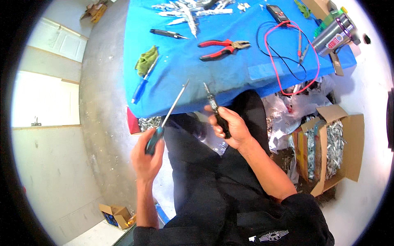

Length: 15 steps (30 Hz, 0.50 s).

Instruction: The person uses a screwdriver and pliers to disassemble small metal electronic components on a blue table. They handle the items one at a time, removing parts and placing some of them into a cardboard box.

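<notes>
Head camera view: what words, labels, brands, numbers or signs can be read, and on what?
Silver metal cylindrical mug: red-and-white sticker with lettering; wording not repeated here.
Black cloth garment: white winged emblem; any lettering too small to read.
Crumpled translucent plastic between the legs: marks too blurred to read.
Black rectangular handheld meter: any markings too small to read.

Pliers (233,47) ahead; passage beside rag (145,60)

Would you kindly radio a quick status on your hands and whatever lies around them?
Left hand gripping screwdriver. Right hand holding slim dark tool. Tips close, visibly apart. Pliers on blue cloth beyond, nothing between tips.
</notes>
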Each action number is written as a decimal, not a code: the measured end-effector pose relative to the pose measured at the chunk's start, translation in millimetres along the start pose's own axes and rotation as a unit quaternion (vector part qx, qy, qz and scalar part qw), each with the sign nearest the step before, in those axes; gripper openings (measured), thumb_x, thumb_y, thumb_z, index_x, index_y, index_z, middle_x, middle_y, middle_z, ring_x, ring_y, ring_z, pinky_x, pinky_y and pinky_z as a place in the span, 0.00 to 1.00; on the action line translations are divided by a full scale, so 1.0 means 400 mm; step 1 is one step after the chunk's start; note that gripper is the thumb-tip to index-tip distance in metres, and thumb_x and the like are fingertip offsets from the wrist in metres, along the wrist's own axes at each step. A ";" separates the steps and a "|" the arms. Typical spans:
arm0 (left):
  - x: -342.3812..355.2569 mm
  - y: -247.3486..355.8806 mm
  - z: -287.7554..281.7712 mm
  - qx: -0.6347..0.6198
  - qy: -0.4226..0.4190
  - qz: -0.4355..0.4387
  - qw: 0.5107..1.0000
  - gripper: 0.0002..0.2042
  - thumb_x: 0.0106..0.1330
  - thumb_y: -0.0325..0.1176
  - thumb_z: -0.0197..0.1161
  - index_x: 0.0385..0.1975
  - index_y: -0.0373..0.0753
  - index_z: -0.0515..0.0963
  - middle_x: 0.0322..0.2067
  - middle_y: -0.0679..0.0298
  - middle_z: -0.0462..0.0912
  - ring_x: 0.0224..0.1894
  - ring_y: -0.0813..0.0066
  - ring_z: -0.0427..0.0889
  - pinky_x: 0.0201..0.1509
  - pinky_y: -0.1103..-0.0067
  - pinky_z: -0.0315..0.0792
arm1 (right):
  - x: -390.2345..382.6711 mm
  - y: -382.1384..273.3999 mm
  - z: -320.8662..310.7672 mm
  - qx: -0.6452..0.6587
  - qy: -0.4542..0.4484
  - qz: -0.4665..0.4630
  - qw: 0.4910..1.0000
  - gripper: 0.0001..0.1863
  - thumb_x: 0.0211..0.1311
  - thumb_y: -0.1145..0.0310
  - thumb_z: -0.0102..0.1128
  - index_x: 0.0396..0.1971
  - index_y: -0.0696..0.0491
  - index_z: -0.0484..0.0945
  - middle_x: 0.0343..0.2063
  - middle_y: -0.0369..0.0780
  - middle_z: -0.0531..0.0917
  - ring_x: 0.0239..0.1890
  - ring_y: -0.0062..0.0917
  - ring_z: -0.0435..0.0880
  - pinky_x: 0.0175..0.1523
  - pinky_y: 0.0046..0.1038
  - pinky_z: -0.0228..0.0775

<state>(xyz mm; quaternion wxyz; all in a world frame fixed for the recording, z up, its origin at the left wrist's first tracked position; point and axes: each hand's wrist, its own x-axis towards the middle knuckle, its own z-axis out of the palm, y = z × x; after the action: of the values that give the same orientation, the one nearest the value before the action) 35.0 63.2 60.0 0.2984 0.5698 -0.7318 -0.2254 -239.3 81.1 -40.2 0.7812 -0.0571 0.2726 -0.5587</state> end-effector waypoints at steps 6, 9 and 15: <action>0.229 -0.045 0.125 0.078 0.067 0.101 0.990 0.15 0.64 0.28 0.70 0.50 0.34 0.81 0.41 0.54 0.86 0.41 0.57 0.86 0.47 0.70 0.78 | 0.000 0.007 0.003 -0.045 0.029 -0.014 0.998 0.19 0.79 0.56 0.48 0.55 0.54 0.78 0.30 0.34 0.81 0.23 0.16 0.73 0.24 0.18 0.61; 0.286 -0.059 0.143 0.149 0.082 0.138 0.976 0.15 0.64 0.31 0.70 0.49 0.36 0.82 0.43 0.55 0.86 0.46 0.54 0.83 0.51 0.66 0.77 | -0.003 0.009 -0.005 -0.045 0.029 -0.015 0.998 0.21 0.80 0.56 0.48 0.57 0.58 0.75 0.32 0.37 0.81 0.23 0.15 0.73 0.24 0.18 0.64; 0.357 -0.123 0.068 0.206 0.136 0.135 0.960 0.14 0.64 0.34 0.70 0.46 0.33 0.82 0.45 0.52 0.84 0.52 0.52 0.80 0.57 0.65 0.74 | -0.010 0.002 0.009 -0.032 0.042 -0.011 0.999 0.20 0.80 0.56 0.49 0.55 0.56 0.78 0.30 0.35 0.81 0.22 0.16 0.72 0.23 0.18 0.62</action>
<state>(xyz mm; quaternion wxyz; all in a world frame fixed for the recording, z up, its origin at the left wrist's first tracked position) 26.0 -87.5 33.3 0.2991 0.5405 -0.7846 0.0523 -237.7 84.1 -36.0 0.7608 -0.0615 0.3222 -0.5600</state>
